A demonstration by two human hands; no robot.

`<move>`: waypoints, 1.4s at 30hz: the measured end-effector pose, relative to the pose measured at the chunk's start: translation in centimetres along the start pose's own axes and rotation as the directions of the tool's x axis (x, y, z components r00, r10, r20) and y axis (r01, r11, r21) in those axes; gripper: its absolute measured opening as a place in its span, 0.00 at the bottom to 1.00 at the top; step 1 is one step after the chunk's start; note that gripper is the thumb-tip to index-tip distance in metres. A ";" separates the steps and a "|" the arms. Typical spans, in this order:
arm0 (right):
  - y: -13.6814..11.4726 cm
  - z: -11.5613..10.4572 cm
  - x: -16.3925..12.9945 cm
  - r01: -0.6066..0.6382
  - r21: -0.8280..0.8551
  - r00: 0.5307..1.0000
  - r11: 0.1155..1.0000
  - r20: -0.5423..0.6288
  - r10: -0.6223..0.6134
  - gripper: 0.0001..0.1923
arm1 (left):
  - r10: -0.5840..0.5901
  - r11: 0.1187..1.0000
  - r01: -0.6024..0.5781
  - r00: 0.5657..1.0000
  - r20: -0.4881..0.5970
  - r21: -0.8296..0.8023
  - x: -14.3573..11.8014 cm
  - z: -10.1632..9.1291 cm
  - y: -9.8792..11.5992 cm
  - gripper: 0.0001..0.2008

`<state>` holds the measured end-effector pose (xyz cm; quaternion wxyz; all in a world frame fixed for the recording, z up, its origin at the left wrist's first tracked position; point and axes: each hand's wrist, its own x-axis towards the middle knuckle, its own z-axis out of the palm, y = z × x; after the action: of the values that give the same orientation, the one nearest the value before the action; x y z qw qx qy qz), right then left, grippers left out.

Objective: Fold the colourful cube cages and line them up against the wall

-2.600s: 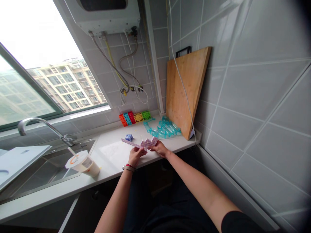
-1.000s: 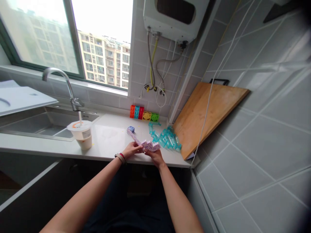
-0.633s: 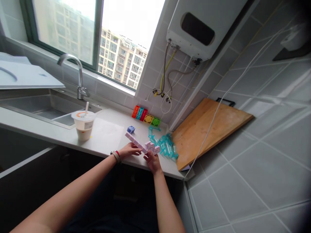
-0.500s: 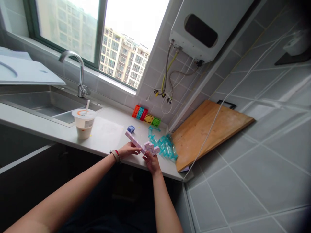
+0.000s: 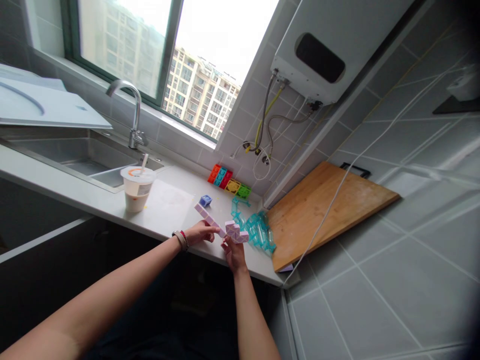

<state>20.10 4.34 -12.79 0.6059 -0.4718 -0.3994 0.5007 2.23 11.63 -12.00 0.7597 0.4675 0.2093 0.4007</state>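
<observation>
Both hands hold a pink and white snake puzzle just above the front part of the counter. Its left end runs out as a straight bar, while the right end is folded into a zigzag clump. My left hand is closed around the straight part, with a band and a red string at the wrist. Below the folded clump, my right hand pinches the puzzle between thumb and fingers. Just beyond the bar's tip sits a blue cube block. Translucent teal linked pieces lie right of my right hand.
Along the back wall stands a row of coloured cube blocks. A lidded drink cup with a straw is on the left, near the sink and faucet. A wooden board leans at right, crossed by a white cable.
The folded end of the snake puzzle has turned slightly in my hands, showing a different face. The whole view has shifted a little, so the surroundings appear further right.
</observation>
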 end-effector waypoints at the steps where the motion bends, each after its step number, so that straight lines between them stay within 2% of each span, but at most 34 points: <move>1: 0.1 0.3 0.1 0.002 -0.003 1.000 1.000 -0.007 -0.003 0.27 | -0.006 1.000 0.006 1.000 -0.009 -0.023 0.1 -0.1 0.0 0.14; 10: 2.0 3.2 2.4 0.064 -0.003 0.996 0.998 -0.057 -0.064 0.24 | -0.080 0.971 0.045 0.986 -0.145 -0.233 -0.1 -0.6 0.7 0.17; 18: 2.3 3.4 2.0 0.088 0.010 0.989 0.996 -0.123 -0.086 0.26 | -0.144 0.946 0.086 0.975 -0.167 -0.313 0.4 -1.2 0.1 0.14; 25: 1.8 3.6 1.0 0.103 -0.007 0.991 0.995 -0.091 -0.103 0.21 | -0.180 0.926 0.124 0.975 -0.129 -0.355 0.5 -1.5 -0.1 0.11; 27: 1.8 3.9 0.8 0.143 -0.056 0.983 0.988 -0.112 -0.149 0.21 | -0.185 0.923 0.128 0.974 -0.128 -0.363 0.5 -1.4 -0.2 0.11; 29: 1.8 4.1 0.7 0.235 -0.135 0.961 0.962 -0.113 -0.251 0.21 | -0.187 0.919 0.127 0.974 -0.130 -0.373 0.5 -1.4 -0.2 0.11; 32: 1.4 4.3 0.6 0.402 -0.249 0.902 0.881 -0.055 -0.427 0.20 | -0.185 0.910 0.117 0.973 -0.136 -0.398 0.6 -1.5 -0.4 0.11; 34: 1.1 4.1 0.8 0.449 -0.294 0.881 0.844 -0.017 -0.474 0.20 | -0.187 0.901 0.113 0.972 -0.141 -0.419 0.7 -1.6 -0.5 0.10; 37: 1.0 3.5 1.1 0.418 -0.319 0.905 0.851 0.063 -0.421 0.23 | -0.182 0.886 0.095 0.971 -0.153 -0.454 0.8 -1.8 -0.5 0.08; 39: 1.1 3.1 1.3 0.349 -0.288 0.937 0.892 0.097 -0.335 0.30 | -0.168 0.879 0.071 0.972 -0.167 -0.472 0.9 -1.9 -0.5 0.07; 42: 1.4 2.7 1.5 0.241 -0.173 0.970 0.955 0.056 -0.235 0.40 | -0.145 0.874 0.037 0.971 -0.188 -0.485 1.0 -2.0 -0.4 0.07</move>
<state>17.43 6.34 -13.48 0.6100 -0.4638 -0.5072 0.3944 1.57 13.44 -13.27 0.8419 0.2085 0.2079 0.4522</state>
